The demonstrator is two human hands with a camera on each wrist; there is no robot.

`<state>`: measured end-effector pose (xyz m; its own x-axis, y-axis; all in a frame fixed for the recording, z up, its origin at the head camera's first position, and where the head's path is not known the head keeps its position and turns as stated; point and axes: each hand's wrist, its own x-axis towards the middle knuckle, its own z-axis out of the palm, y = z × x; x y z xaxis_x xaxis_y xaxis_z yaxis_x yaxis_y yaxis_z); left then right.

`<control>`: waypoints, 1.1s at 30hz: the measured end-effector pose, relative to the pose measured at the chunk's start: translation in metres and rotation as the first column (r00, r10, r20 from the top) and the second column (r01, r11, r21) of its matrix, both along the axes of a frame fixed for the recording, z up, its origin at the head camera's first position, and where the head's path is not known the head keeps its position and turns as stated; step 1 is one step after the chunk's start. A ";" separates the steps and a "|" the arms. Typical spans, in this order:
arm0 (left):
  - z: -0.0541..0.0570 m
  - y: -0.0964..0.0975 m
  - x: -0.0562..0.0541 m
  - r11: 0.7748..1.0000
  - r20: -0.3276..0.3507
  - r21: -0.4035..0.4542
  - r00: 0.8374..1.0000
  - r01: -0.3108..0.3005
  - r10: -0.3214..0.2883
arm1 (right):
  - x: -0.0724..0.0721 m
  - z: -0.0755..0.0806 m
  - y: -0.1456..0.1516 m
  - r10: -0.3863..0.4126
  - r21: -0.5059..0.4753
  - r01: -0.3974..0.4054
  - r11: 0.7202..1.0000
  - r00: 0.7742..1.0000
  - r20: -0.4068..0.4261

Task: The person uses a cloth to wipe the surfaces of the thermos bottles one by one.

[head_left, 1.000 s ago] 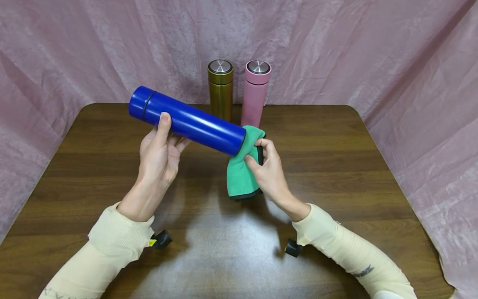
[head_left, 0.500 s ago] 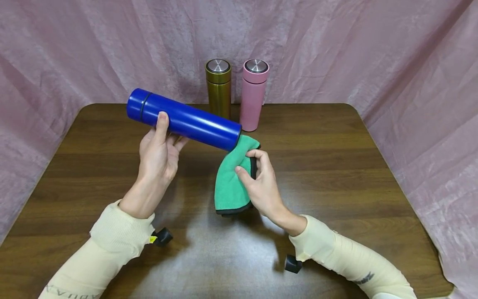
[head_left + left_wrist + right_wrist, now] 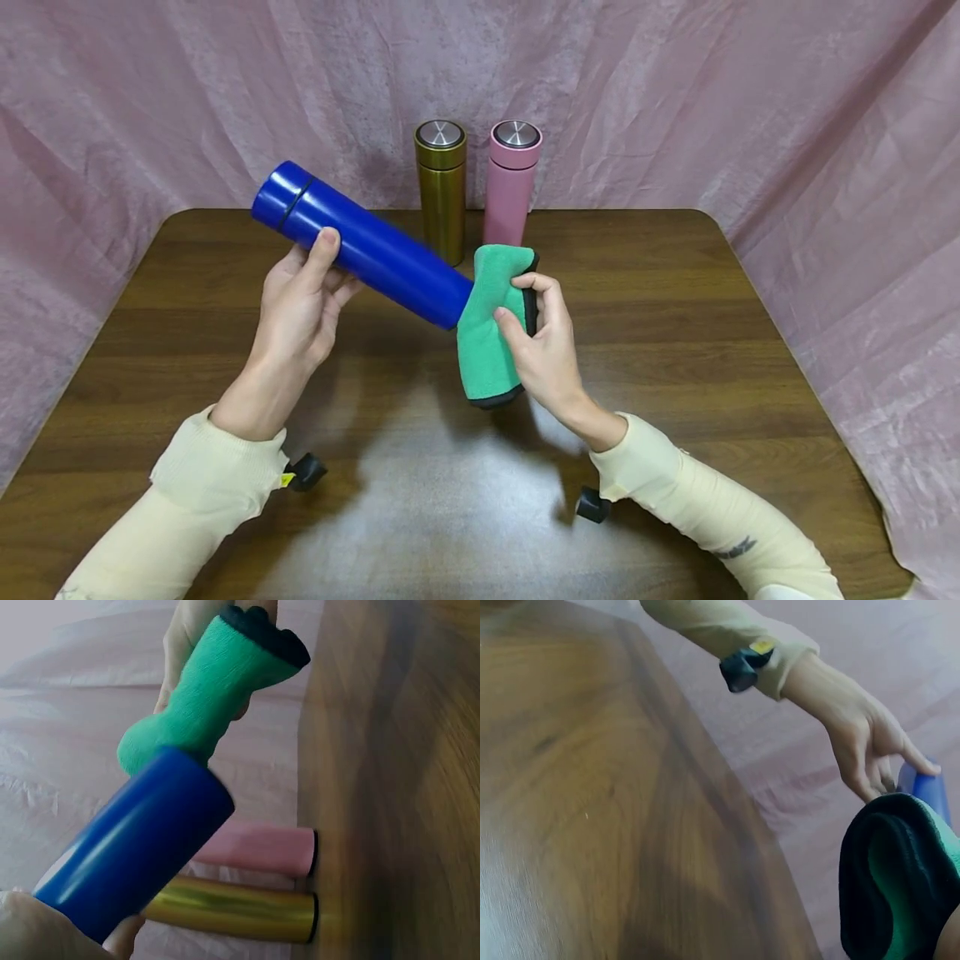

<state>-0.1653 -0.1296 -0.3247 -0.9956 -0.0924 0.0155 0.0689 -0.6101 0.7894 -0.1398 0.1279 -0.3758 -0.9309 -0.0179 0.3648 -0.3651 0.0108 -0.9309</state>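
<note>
A blue thermos bottle (image 3: 375, 250) is held up over the table, tilted with its capped end at the upper left and its base at the lower right. My left hand (image 3: 296, 308) grips it below the cap, thumb on the near side. My right hand (image 3: 547, 342) pinches a folded green cloth (image 3: 487, 333) with black edging between thumb and fingers. The cloth sits right at the bottle's base, overlapping it in the head view. In the left wrist view the cloth (image 3: 202, 697) bunches against the blue base (image 3: 202, 787).
A gold thermos bottle (image 3: 442, 196) and a pink thermos bottle (image 3: 512, 187) stand upright side by side near the back of the wooden table (image 3: 675, 358). The cloth covers the pink one's foot in the head view. Pink curtains (image 3: 337, 92) hang behind and beside the table.
The blue bottle has tilted more steeply, its base dropping and its cap rising slightly. The right hand with the cloth first moved down and left, then back up and right at the base.
</note>
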 end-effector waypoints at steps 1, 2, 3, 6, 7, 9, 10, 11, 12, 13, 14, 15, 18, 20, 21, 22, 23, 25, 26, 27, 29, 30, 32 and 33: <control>0.000 -0.002 0.000 1.000 -0.009 -0.014 1.000 0.022 -0.023 | -0.002 0.000 0.002 0.003 0.007 -0.003 1.000 1.000 0.011; -0.001 -0.004 0.001 0.999 -0.016 -0.031 0.999 0.044 -0.045 | -0.004 -0.001 0.004 0.007 0.016 -0.007 1.000 1.000 0.021; -0.001 -0.006 0.001 0.997 -0.022 -0.045 0.997 0.068 -0.069 | -0.005 -0.001 0.006 0.011 0.024 -0.012 1.000 0.999 0.031; -0.002 -0.013 0.003 0.987 -0.037 -0.092 0.990 0.131 -0.135 | -0.010 -0.003 0.011 0.021 0.046 -0.023 0.999 0.998 0.057; -0.003 -0.015 0.004 0.984 -0.042 -0.105 0.988 0.146 -0.151 | -0.011 -0.004 0.013 0.019 0.053 -0.023 0.998 0.998 0.064; -0.004 -0.019 0.005 0.978 -0.050 -0.124 0.983 0.169 -0.177 | -0.014 -0.005 0.016 0.010 0.060 -0.015 0.998 0.997 0.081; -0.004 -0.021 0.005 0.975 -0.052 -0.139 0.982 0.172 -0.181 | -0.015 -0.005 0.017 0.002 0.061 -0.008 0.998 0.996 0.092; -0.005 -0.023 0.006 0.974 -0.054 -0.151 0.982 0.172 -0.182 | -0.016 -0.005 0.018 -0.006 0.062 0.000 0.998 0.995 0.102; -0.005 -0.025 0.006 0.971 -0.053 -0.170 0.982 0.168 -0.179 | -0.016 -0.005 0.020 -0.014 0.065 0.007 0.998 0.994 0.111; -0.005 -0.028 0.007 0.969 -0.050 -0.183 0.983 0.163 -0.175 | -0.016 -0.005 0.021 -0.020 0.065 0.012 0.998 0.992 0.123; -0.006 -0.032 0.008 0.968 -0.047 -0.196 0.985 0.156 -0.168 | -0.017 -0.005 0.023 -0.024 0.064 0.015 0.998 0.990 0.138; -0.006 -0.035 0.009 0.967 -0.043 -0.208 0.986 0.146 -0.158 | -0.017 -0.005 0.025 -0.026 0.062 0.017 0.998 0.988 0.152; -0.007 -0.049 0.011 0.966 -0.038 -0.228 0.991 0.118 -0.130 | -0.016 -0.006 0.033 -0.033 0.069 0.020 0.997 0.982 0.188; -0.009 -0.059 0.012 0.969 -0.046 -0.232 0.994 0.088 -0.101 | -0.017 -0.006 0.038 -0.040 0.072 0.026 0.997 0.977 0.210; -0.009 -0.064 0.013 0.970 -0.050 -0.234 0.995 0.072 -0.086 | -0.016 -0.006 0.040 -0.046 0.075 0.030 0.997 0.975 0.217; -0.010 -0.070 0.013 0.970 -0.052 -0.238 0.996 0.054 -0.068 | -0.017 -0.007 0.043 -0.052 0.077 0.036 0.996 0.973 0.224; -0.011 -0.076 0.013 0.970 -0.055 -0.241 0.997 0.035 -0.050 | -0.016 -0.007 0.045 -0.059 0.077 0.043 0.996 0.971 0.232; -0.012 -0.087 0.014 0.965 -0.053 -0.262 0.999 -0.011 -0.003 | -0.017 -0.008 0.050 -0.072 0.074 0.056 0.996 0.966 0.248; -0.012 -0.093 0.015 0.960 -0.048 -0.276 0.999 -0.032 0.020 | -0.017 -0.008 0.052 -0.078 0.072 0.062 0.996 0.964 0.255; -0.012 -0.099 0.015 0.957 -0.043 -0.287 0.998 -0.051 0.040 | -0.017 -0.008 0.054 -0.086 0.074 0.069 0.995 0.962 0.260; -0.013 -0.110 0.016 0.947 -0.036 -0.307 0.996 -0.092 0.085 | -0.017 -0.008 0.059 -0.102 0.080 0.084 0.993 0.957 0.270; -0.013 -0.115 0.016 0.943 -0.033 -0.314 0.994 -0.112 0.107 | -0.017 -0.009 0.061 -0.110 0.086 0.090 0.992 0.956 0.273; -0.013 -0.125 0.016 0.940 -0.036 -0.308 0.989 -0.145 0.141 | -0.017 -0.009 0.064 -0.127 0.105 0.101 0.989 0.953 0.274; -0.013 -0.129 0.016 0.940 -0.038 -0.300 0.987 -0.162 0.158 | -0.017 -0.009 0.066 -0.134 0.115 0.106 0.988 0.953 0.273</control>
